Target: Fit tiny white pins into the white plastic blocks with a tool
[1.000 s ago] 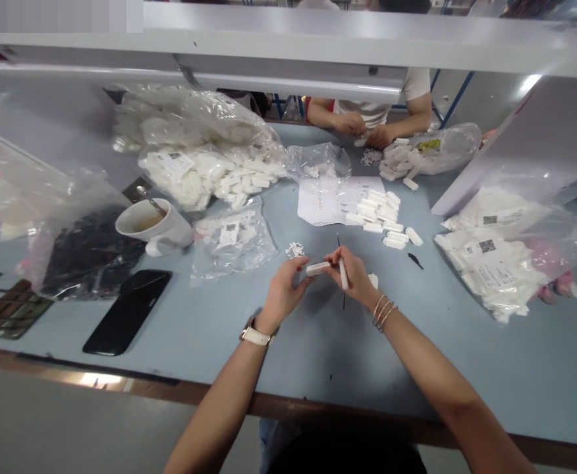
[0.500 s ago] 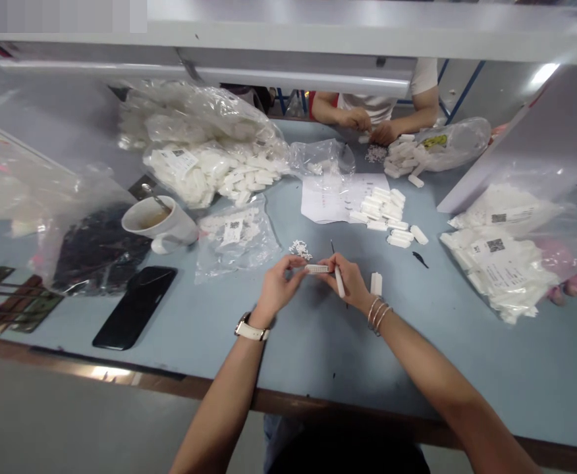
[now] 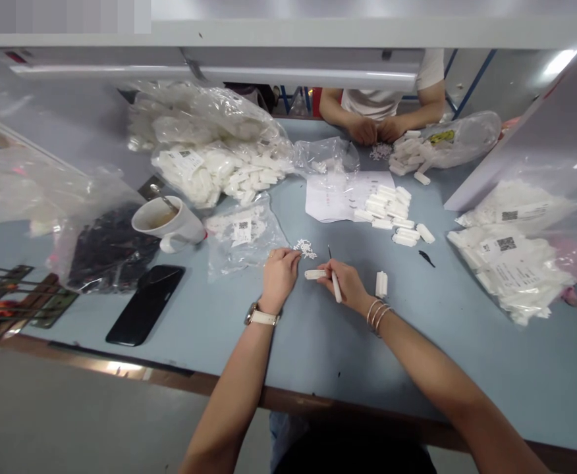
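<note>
My right hand (image 3: 348, 283) grips a white plastic connector housing (image 3: 314, 274) between thumb and fingertips. The same hand also holds a slim pick with a white handle (image 3: 336, 288), its thin dark tip pointing away from me. To the left, my left hand (image 3: 279, 275) rests at the near edge of a small pile of tiny white plastic pieces (image 3: 306, 248). Its fingertips are pressed together, and whatever lies between them is too small to make out. Another white housing (image 3: 381, 284) stands on the table just right of my right hand.
White housings (image 3: 386, 204) lie heaped beside a paper sheet (image 3: 328, 197). Left are a mug with a spoon (image 3: 182, 227), a black phone (image 3: 145, 306) and plastic bags (image 3: 219, 171). More bags (image 3: 510, 263) lie right. Across the table, a co-worker's hands (image 3: 375, 130) handle parts.
My left hand has let go of the housing and moved to the small pile of pieces. The housing stays in my right hand, with its face turned.
</note>
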`<action>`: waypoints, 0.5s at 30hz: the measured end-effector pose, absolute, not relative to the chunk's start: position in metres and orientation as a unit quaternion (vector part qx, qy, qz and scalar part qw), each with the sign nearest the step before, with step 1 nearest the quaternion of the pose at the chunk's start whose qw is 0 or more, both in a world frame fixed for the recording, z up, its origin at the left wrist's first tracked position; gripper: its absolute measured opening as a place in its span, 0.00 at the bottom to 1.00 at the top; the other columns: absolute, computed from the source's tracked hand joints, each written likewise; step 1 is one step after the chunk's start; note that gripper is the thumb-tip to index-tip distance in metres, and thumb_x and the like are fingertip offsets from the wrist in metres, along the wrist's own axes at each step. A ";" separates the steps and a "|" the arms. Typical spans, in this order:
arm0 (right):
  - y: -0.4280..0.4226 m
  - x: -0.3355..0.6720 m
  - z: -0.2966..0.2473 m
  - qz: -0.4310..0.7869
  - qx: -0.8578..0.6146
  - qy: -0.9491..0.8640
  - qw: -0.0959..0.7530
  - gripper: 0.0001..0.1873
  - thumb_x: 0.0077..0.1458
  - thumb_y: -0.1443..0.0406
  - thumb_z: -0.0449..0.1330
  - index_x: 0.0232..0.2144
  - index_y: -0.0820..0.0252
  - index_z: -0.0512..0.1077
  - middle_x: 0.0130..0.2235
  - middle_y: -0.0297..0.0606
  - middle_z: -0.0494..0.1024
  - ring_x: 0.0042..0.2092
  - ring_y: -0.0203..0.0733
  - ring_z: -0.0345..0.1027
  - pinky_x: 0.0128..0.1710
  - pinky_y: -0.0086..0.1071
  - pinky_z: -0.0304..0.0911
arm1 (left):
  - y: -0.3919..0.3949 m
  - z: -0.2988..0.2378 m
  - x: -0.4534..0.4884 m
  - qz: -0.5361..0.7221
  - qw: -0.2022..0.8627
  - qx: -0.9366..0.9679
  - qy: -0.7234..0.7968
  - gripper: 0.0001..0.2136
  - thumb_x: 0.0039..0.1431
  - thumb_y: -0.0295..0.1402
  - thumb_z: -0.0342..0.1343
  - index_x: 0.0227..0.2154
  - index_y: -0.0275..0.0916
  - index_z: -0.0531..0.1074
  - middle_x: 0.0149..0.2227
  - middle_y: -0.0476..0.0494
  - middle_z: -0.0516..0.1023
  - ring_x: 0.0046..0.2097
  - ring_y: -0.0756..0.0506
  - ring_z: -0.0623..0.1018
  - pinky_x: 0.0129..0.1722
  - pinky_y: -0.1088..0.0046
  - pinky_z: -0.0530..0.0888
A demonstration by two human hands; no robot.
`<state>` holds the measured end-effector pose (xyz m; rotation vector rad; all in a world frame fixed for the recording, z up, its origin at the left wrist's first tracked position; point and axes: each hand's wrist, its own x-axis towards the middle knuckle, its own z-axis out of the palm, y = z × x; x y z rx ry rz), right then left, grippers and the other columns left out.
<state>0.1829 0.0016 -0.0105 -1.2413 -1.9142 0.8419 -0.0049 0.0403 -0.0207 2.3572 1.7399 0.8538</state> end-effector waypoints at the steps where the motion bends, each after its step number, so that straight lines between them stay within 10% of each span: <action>1: 0.001 0.183 -0.011 0.324 -0.478 -0.737 0.351 0.09 0.53 0.67 0.58 0.27 0.55 0.59 0.38 0.41 0.79 0.38 0.43 0.73 0.38 0.33 0.65 | 0.041 -0.021 -0.005 0.282 0.047 0.769 0.571 0.11 0.61 0.31 0.48 0.35 0.40 0.76 0.36 0.39 0.76 0.41 0.40 0.73 0.43 0.62 0.70; 15: -0.001 0.183 -0.009 0.292 -0.482 -0.734 0.378 0.08 0.53 0.68 0.60 0.27 0.55 0.62 0.39 0.42 0.79 0.41 0.45 0.73 0.41 0.37 0.66 | 0.035 -0.013 -0.006 0.355 0.148 0.714 0.585 0.07 0.58 0.31 0.49 0.30 0.39 0.72 0.32 0.43 0.76 0.36 0.43 0.74 0.40 0.64 0.72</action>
